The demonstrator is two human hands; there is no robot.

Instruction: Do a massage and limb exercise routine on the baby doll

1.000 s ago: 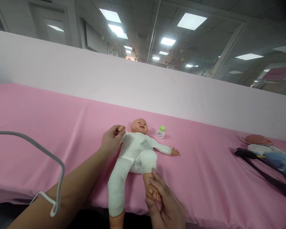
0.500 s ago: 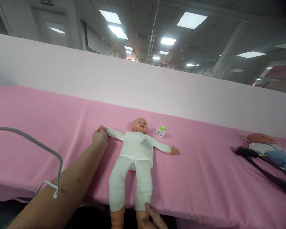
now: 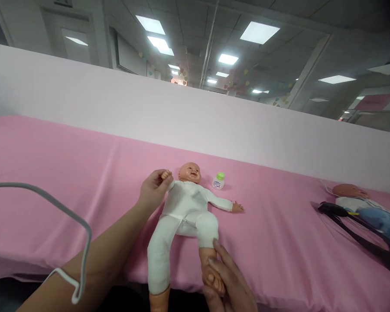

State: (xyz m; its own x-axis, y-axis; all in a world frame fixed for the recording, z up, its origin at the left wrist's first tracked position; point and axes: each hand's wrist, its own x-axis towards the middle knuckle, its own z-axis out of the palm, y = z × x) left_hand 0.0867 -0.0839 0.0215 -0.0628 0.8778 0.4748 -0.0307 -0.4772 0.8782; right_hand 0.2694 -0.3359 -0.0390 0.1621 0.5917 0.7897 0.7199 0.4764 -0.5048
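Observation:
A baby doll in a white one-piece suit lies face up on the pink tablecloth, head away from me. My left hand grips the doll's wrist and has folded that arm up beside its head. My right hand holds the doll's foot, with that knee bent up toward the belly. The doll's other leg hangs straight over the table's near edge, and its other arm lies stretched out to the right.
A small white bottle with a green cap stands right of the doll's head. A second doll in blue clothes lies at the far right beside a black strap. A grey cable loops over my left forearm. A pale partition backs the table.
Half a second ago the doll's arm was stretched out left and its leg straight. Now my left hand has folded the arm up to the head and my right hand has bent the knee.

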